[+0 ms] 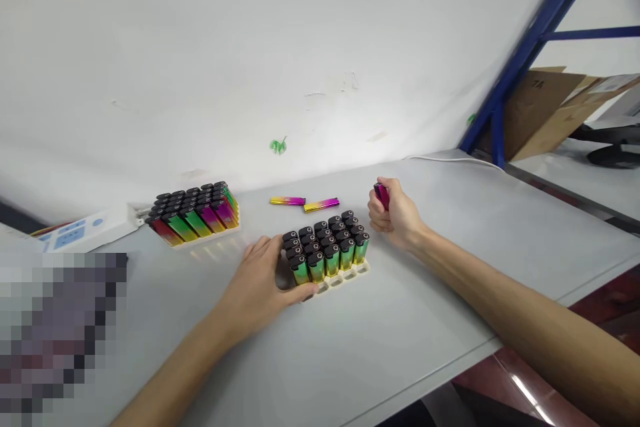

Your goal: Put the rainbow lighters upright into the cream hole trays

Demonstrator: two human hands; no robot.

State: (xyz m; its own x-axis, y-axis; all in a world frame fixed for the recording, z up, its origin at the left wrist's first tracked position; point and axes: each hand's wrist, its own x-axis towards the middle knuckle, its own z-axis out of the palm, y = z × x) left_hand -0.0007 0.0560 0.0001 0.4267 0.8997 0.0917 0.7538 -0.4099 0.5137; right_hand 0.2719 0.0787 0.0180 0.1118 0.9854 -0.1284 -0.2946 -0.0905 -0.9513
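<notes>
My left hand (257, 280) grips the left end of a cream-coloured tray (364, 269), its thumb on the front edge and its fingers round the side. Several green-and-gold lighters (331, 259) with black tops stand upright in rows in this tray. The front row of holes has no lighters in it. To the right of the tray, my right hand (397, 217) is closed round a purple lighter (383, 195), whose dark end pokes out above the fist. Two yellow-and-purple lighters, one on the left (287, 201) and one on the right (321, 205), lie flat behind the tray.
A second tray (231, 232) full of multicoloured lighters stands at the left near the wall. Farther left is a white-and-blue box (75, 235). A white cable (450, 159), a blue metal frame (520, 60) and cardboard boxes (545, 103) are at the right.
</notes>
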